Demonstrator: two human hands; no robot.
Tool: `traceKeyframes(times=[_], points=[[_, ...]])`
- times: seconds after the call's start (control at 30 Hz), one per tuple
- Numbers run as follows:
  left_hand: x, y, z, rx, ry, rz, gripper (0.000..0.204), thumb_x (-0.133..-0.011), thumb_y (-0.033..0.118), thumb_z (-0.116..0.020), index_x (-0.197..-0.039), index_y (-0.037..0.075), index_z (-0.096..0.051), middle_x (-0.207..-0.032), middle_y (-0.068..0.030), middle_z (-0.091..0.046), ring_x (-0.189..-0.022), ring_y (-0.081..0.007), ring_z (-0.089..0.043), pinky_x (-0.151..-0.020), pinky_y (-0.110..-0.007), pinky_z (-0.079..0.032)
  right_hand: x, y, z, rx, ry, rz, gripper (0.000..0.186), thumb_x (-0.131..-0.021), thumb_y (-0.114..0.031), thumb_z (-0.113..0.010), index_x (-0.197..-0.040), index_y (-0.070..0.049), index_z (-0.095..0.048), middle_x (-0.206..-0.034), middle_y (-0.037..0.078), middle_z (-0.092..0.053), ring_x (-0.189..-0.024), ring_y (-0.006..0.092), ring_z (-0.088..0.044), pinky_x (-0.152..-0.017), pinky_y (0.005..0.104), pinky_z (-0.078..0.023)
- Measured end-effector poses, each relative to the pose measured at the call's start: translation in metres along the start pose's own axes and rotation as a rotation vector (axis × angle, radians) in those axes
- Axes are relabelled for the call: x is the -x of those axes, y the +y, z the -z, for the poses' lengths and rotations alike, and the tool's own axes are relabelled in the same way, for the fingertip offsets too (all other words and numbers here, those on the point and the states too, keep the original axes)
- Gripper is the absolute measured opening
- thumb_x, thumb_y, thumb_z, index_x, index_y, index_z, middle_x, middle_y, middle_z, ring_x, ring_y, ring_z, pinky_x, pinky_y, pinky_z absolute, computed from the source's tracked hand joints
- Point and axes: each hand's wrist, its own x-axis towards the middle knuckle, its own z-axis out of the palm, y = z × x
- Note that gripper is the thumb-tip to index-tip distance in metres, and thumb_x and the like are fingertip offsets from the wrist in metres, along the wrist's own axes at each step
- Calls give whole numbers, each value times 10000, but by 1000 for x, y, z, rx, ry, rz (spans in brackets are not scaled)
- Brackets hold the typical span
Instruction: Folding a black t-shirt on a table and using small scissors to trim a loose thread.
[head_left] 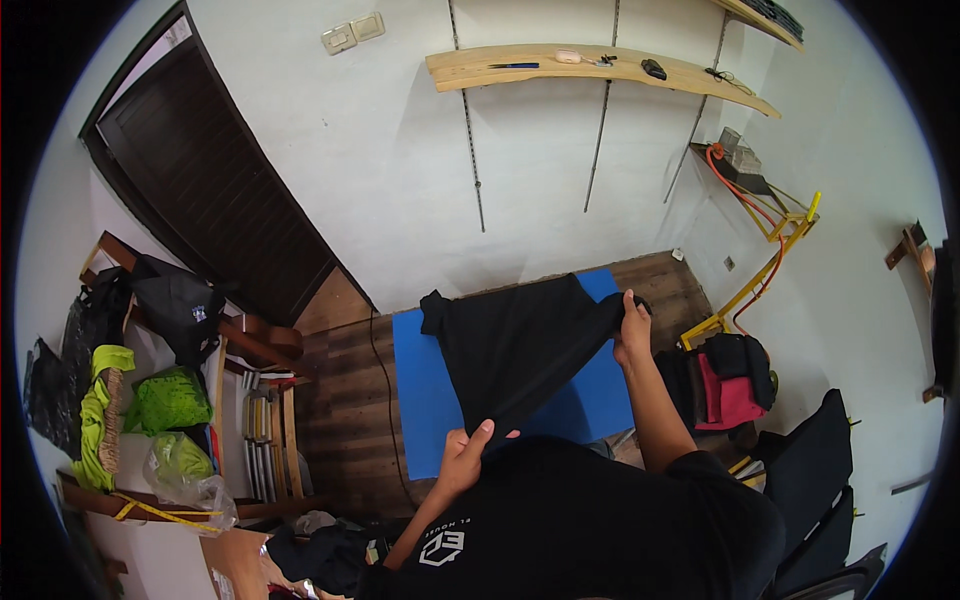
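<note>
A black garment (520, 335), perhaps a T-shirt, is stretched over a blue tabletop (420, 400). My left hand (466, 456) pinches its near corner, thumb on top, close to my body. Farther out and to the right, my right hand (633, 328) is closed on the garment's right end, where the cloth bunches by the fingers. A taut edge runs diagonally between the two hands. The far left corner shows a short stub like a sleeve; the underside of the cloth is hidden.
At the left, a rack (230, 380) holds bags and green bundles near a dark door (210, 170). A wooden shelf (590, 66) with small items runs along the wall. To the right stand a yellow metal frame (745, 285) and folded red and black cloth (728, 390).
</note>
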Motion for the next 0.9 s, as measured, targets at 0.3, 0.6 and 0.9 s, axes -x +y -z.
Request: traceKeyframes(times=[0.3, 0.6, 0.9], points=[[-6, -19, -3, 29, 62, -74, 570, -1123, 269, -597, -604, 50, -507, -567, 83, -414, -551, -37, -349, -511, -306, -242, -5, -8, 1, -79, -5, -37, 301, -1070, -380, -690, -912, -127, -648, -830, -7, -682, -720, 152, -669, -596, 325, -509], [-11, -39, -6, 136, 124, -139, 621, -1106, 301, -630, -545, 110, -442, -529, 92, -393, -502, -20, -319, -481, -292, -207, -2, -14, -5, -151, 64, -84, 347, -1088, -390, -656, -922, -86, -634, -846, 23, -655, -730, 184, -657, -621, 364, -534], [-9, -41, -5, 200, 115, -143, 498, -1115, 319, -608, -670, 97, -592, -605, 104, -459, -540, -23, -355, -507, -272, -226, 4, -34, 4, -2, -208, -194, 566, -1066, -643, -547, -969, -91, -632, -879, 24, -660, -763, 178, -622, -661, 371, -504]])
